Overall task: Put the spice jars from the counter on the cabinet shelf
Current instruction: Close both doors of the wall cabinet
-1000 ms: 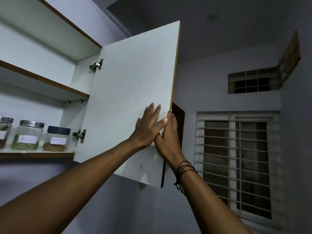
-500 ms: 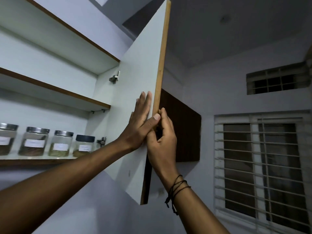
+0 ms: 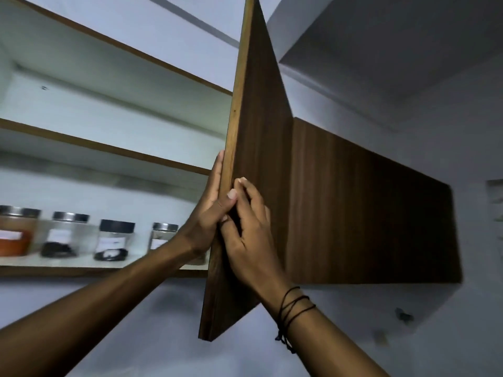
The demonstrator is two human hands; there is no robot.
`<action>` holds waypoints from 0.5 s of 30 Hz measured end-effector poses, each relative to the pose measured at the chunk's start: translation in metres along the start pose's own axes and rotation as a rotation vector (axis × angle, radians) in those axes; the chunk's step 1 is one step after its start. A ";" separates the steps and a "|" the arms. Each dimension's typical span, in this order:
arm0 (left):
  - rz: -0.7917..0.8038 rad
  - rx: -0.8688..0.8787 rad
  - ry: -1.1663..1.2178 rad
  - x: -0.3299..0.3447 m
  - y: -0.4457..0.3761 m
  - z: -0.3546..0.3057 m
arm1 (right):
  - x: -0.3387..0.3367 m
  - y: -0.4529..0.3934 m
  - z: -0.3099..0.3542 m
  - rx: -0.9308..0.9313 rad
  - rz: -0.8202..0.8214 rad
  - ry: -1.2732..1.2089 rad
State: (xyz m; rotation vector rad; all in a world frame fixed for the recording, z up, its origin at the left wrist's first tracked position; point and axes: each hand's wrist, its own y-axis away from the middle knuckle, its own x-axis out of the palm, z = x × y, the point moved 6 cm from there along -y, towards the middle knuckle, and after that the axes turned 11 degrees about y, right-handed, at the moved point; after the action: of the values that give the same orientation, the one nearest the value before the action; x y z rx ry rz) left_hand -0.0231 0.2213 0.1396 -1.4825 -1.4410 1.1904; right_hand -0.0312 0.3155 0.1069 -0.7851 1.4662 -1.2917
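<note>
- Head view: I see the cabinet door (image 3: 261,164) swung half open, its thin edge towards me, dark wood face on the right.
- My left hand (image 3: 208,216) lies flat along the door's inner side, fingers straight and pressed to the panel; the thumb wraps over the edge. That grip is apart, clamped on nothing.
- My right hand (image 3: 250,235) rests against the door's dark outer face just beside the left thumb, fingers bent at the knuckles, tips touching the wood near the edge. Whether this grip pinches the edge or only presses, I cannot tell.
- A black cord bracelet (image 3: 292,311) circles the right wrist.
- The spice jars (image 3: 114,240) stand in a row on the lowest cabinet shelf (image 3: 81,269), left of the door: an orange-filled one at far left, then three with dark contents; the rightmost is partly hidden behind my left forearm.
- Two more shelves above them are white inside.
- A closed neighbouring cabinet (image 3: 367,213) of the same wood sits to the right.
</note>
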 end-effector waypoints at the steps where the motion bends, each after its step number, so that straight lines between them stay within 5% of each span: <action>1: -0.017 -0.016 -0.012 -0.014 0.004 0.001 | 0.015 -0.002 0.004 -0.009 0.013 0.009; 9: -0.334 -0.204 0.066 -0.146 0.015 0.030 | 0.135 -0.029 0.023 -0.028 0.131 0.085; 15: -0.486 -0.302 -0.175 -0.210 0.020 0.047 | 0.195 -0.046 0.019 -0.012 0.231 0.186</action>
State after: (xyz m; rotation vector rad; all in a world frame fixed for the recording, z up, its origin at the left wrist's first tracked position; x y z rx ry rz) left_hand -0.0491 0.0070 0.1326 -1.1319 -2.0287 0.8403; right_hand -0.0784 0.1199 0.1030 -0.4951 1.6606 -1.2047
